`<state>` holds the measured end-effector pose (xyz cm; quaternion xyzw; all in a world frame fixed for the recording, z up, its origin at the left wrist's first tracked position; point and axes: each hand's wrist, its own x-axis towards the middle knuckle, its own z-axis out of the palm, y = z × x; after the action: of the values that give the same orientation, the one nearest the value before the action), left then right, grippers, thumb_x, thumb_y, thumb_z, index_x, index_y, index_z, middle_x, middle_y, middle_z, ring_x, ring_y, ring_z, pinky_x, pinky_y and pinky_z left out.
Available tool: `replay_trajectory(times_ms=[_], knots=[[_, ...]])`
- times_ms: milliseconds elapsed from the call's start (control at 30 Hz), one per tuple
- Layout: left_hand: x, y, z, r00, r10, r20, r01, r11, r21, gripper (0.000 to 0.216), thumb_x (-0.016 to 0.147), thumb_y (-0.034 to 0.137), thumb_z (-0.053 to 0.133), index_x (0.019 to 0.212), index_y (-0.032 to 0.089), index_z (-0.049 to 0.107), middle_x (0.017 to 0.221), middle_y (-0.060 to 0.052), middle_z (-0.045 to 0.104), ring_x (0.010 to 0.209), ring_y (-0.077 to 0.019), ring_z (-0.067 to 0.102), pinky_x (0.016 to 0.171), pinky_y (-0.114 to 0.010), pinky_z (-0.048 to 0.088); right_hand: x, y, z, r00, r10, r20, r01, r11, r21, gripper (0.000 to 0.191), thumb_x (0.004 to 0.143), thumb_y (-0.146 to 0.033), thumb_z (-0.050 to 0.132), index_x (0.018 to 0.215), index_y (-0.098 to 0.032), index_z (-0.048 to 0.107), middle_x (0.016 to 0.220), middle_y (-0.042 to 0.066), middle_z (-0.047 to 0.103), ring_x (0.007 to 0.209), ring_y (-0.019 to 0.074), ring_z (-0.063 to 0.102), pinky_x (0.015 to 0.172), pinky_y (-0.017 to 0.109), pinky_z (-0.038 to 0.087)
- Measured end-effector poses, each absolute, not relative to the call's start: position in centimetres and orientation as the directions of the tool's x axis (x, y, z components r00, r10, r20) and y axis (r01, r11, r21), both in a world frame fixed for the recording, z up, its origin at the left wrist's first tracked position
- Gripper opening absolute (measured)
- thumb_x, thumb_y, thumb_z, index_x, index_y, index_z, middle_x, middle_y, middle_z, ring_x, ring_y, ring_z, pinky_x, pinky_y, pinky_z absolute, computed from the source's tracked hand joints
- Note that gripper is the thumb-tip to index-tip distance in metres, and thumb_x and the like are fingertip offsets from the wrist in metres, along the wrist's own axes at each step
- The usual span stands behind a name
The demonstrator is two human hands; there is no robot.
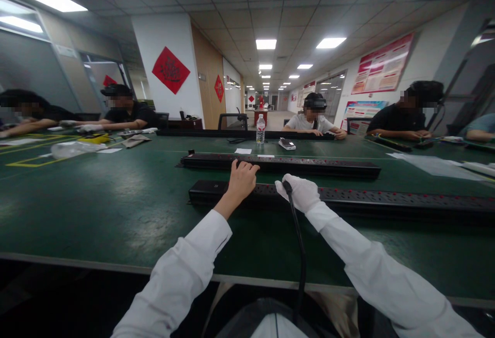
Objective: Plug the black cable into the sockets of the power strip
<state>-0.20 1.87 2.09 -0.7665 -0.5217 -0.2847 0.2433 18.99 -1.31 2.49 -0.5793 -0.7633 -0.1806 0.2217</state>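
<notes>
My right hand (303, 192), in a white knit glove, is closed around the black plug end (286, 186) of a thick cable (300, 240). That cable runs down over the table's front edge to my lap. Behind the glove lies the nearer long black power strip (367, 199), dotted with red-marked sockets. My bare left hand (243, 177) is over this strip near its left end, fingers apart and slightly bent. Its fingertips reach towards a second black power strip (328, 166) lying parallel behind; whether they touch it I cannot tell.
A water bottle (260, 131) and a phone-like device (286, 144) stand beyond the strips on the green table (116, 199). Another long black strip (201, 133) lies at the far edge. Co-workers sit around the table. Clear plastic (75, 148) lies left, white sheets (436, 165) right.
</notes>
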Motion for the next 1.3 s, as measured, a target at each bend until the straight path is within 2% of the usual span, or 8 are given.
replay_trajectory(times_ms=[267, 600, 1300], knots=[[-0.11, 1.93, 2.08, 0.295, 0.641, 0.709, 0.938, -0.335, -0.089, 0.030, 0.080, 0.015, 0.043, 0.104, 0.022, 0.058, 0.093, -0.007, 0.062, 0.096, -0.0235, 0.049, 0.096, -0.048, 0.023, 19.14, -1.04, 2.23, -0.243, 0.773, 0.586, 0.960, 0.277, 0.032, 0.041, 0.084, -0.051, 0.028, 0.073, -0.021, 0.053, 0.069, 0.001, 0.062, 0.060, 0.0128, 0.056, 0.051, 0.022, 0.023], [-0.06, 1.68, 2.25, 0.289, 0.654, 0.699, 0.942, -0.325, -0.086, 0.032, 0.078, 0.015, 0.044, 0.107, 0.022, 0.056, 0.097, -0.008, 0.060, 0.096, -0.0242, 0.048, 0.094, -0.047, 0.025, 19.12, -1.17, 2.41, -0.246, 0.789, 0.562, 0.960, 0.280, 0.027, 0.041, 0.085, -0.050, 0.028, 0.075, -0.020, 0.055, 0.069, 0.001, 0.062, 0.059, 0.0117, 0.056, 0.052, 0.022, 0.025], [0.07, 1.72, 2.40, 0.254, 0.691, 0.677, 0.957, -0.282, -0.071, 0.035, 0.080, 0.016, 0.042, 0.114, 0.019, 0.048, 0.099, -0.010, 0.055, 0.096, -0.0241, 0.046, 0.084, -0.038, 0.032, 19.13, -1.03, 2.32, -0.240, 0.792, 0.561, 0.964, 0.263, 0.040, 0.041, 0.084, -0.051, 0.028, 0.077, -0.021, 0.055, 0.070, 0.002, 0.063, 0.062, 0.0131, 0.057, 0.052, 0.022, 0.024]])
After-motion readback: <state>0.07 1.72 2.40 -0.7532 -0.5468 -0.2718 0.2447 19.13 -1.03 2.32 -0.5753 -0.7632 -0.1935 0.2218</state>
